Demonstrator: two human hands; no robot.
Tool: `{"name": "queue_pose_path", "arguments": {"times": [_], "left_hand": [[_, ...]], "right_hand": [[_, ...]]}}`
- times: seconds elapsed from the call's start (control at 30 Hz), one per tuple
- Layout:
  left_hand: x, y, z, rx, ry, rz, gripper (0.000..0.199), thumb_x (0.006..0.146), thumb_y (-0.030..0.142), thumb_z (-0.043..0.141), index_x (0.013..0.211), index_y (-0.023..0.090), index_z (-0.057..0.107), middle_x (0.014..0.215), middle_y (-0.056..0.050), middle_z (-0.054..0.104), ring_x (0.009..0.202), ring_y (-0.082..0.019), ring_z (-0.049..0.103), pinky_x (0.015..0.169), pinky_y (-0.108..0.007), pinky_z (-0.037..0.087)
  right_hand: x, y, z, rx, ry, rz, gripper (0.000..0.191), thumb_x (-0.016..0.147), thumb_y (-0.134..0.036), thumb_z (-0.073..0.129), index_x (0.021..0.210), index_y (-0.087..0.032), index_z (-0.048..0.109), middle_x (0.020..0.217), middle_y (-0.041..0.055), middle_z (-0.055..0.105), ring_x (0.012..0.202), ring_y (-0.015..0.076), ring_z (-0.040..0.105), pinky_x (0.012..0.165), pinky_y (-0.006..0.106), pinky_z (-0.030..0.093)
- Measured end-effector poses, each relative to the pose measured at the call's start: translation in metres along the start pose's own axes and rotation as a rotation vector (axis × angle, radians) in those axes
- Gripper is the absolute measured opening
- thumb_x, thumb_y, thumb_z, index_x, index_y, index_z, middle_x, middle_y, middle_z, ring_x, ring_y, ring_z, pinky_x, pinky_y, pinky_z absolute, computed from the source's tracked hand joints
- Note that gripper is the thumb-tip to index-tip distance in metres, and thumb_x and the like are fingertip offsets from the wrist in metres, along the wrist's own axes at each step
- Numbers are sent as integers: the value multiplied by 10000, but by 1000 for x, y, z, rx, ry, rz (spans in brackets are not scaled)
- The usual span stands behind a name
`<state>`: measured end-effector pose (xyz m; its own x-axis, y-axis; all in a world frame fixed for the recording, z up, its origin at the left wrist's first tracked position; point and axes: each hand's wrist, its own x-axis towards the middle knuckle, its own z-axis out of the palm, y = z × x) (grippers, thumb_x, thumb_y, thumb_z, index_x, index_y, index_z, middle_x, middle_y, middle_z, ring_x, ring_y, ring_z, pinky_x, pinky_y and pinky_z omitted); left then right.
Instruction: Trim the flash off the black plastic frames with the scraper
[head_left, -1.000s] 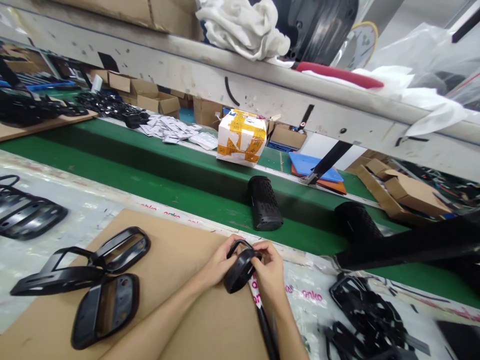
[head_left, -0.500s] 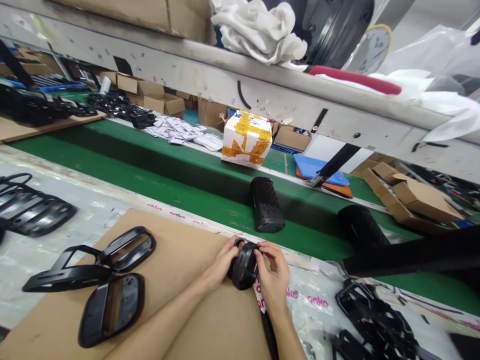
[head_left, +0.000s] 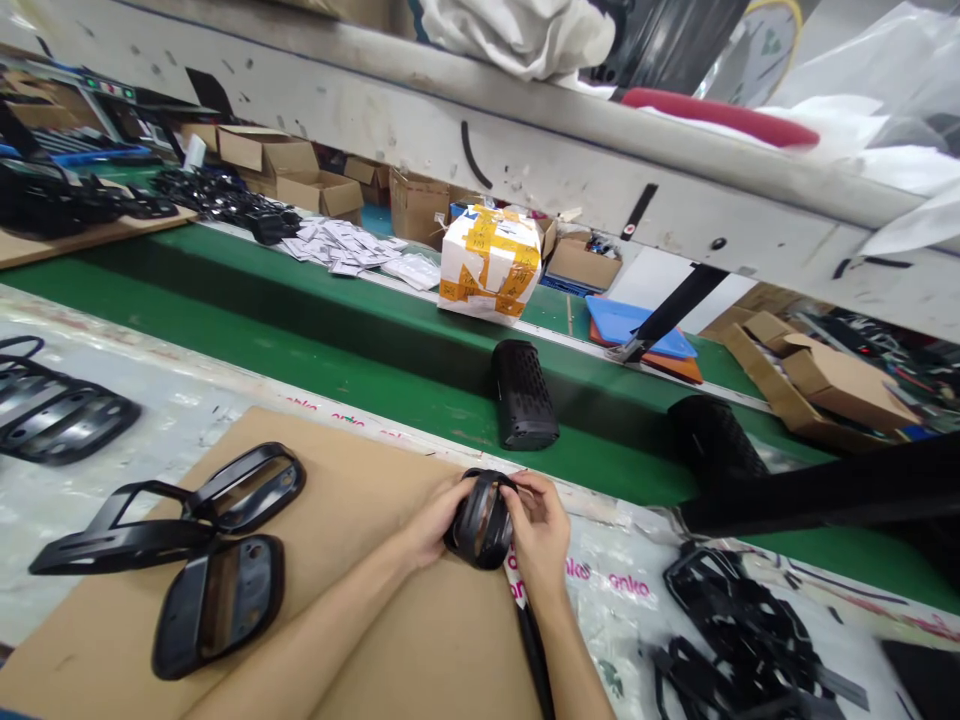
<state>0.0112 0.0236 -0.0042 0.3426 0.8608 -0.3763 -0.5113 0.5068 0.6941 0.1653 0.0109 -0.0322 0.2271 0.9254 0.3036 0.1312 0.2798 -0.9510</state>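
Note:
A black oval plastic part (head_left: 480, 522) is held between both hands over the far right edge of the brown cardboard sheet (head_left: 390, 620). My left hand (head_left: 435, 520) is closed on its left side, and my right hand (head_left: 541, 510) pinches its right side with thumb and fingers. Under my right wrist lies a black rod-like tool (head_left: 534, 650). On the sheet's left side rest several black frames, one an oval with a slot (head_left: 219, 605). Fingertips behind the part are hidden.
Beyond the sheet runs a green conveyor (head_left: 360, 370) carrying a black perforated housing (head_left: 525, 395). A taped white box (head_left: 489, 265) stands behind it. Black parts (head_left: 750, 630) lie at right; a white shelf beam (head_left: 555, 170) crosses above.
The oval part has turned between my hands and now shows more of its slotted face. The whole view has shifted slightly, with the shelf higher in the picture.

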Motion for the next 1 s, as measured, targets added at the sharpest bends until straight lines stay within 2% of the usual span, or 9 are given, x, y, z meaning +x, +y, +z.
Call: {"name": "queue_pose_path", "arguments": {"times": [0.3,0.43,0.57,0.63,0.7,0.77,0.83,0.93,1.0], "left_hand": [[2,-9,-4,348,-47,262,621,791,741,718,1009,179,569,679,67,526,545,-97,438,518,-229,380],[0,-4,-5,393,-65,319,488,892,620,694,1058,172,596,828,10,624,733,-136,571,692,-246,480],[-4,13,-5,326,-207,245,449,853,532,785,1058,156,653,953,-43,694,894,-180,634,834,-278,513],[-6,17,-5,267,-245,174,479,812,525,829,1056,147,665,915,-43,696,826,-173,638,769,-273,520],[-7,18,-5,218,-279,96,520,777,517,863,1081,141,672,860,-33,690,743,-158,631,703,-265,514],[-8,15,-5,180,-304,43,564,756,507,884,1125,135,676,833,-23,685,697,-145,619,679,-260,505],[-9,13,-4,185,-301,55,584,762,493,884,1172,130,679,848,-24,690,712,-143,618,695,-257,498],[-11,11,-4,277,-279,132,568,789,461,871,1218,134,694,915,-38,716,801,-164,634,762,-265,489],[-11,11,-4,335,-271,169,543,794,449,866,1212,138,711,982,-54,736,880,-191,651,818,-279,485]], "right_hand": [[-2,-8,-2,-57,-187,81,407,1031,-515,567,1306,-246,697,1342,104,703,1267,294,638,1124,483,474],[-3,-21,-5,119,-287,123,542,1016,-580,495,1455,-277,591,1522,88,569,1386,334,540,1175,517,412],[-5,-29,-5,43,-329,101,605,967,-563,573,1505,-287,535,1487,85,580,1340,345,558,1161,522,418],[-8,-27,-3,10,-297,111,582,962,-515,591,1498,-294,545,1432,84,615,1271,330,598,1101,502,475],[-12,-19,0,36,-241,192,565,956,-475,586,1492,-301,549,1282,80,680,1014,282,684,894,443,582],[-15,-9,2,100,-207,299,576,949,-455,576,1503,-307,526,1105,54,705,687,208,637,623,360,570],[-17,-1,3,120,-202,329,587,943,-456,584,1507,-309,514,1079,41,697,599,176,590,553,333,536],[-18,3,3,42,-165,208,559,942,-475,613,1473,-313,549,1271,60,659,903,232,689,793,387,589],[-17,1,2,3,-136,121,542,955,-482,600,1467,-310,554,1353,65,619,1118,267,658,952,425,556]]}}
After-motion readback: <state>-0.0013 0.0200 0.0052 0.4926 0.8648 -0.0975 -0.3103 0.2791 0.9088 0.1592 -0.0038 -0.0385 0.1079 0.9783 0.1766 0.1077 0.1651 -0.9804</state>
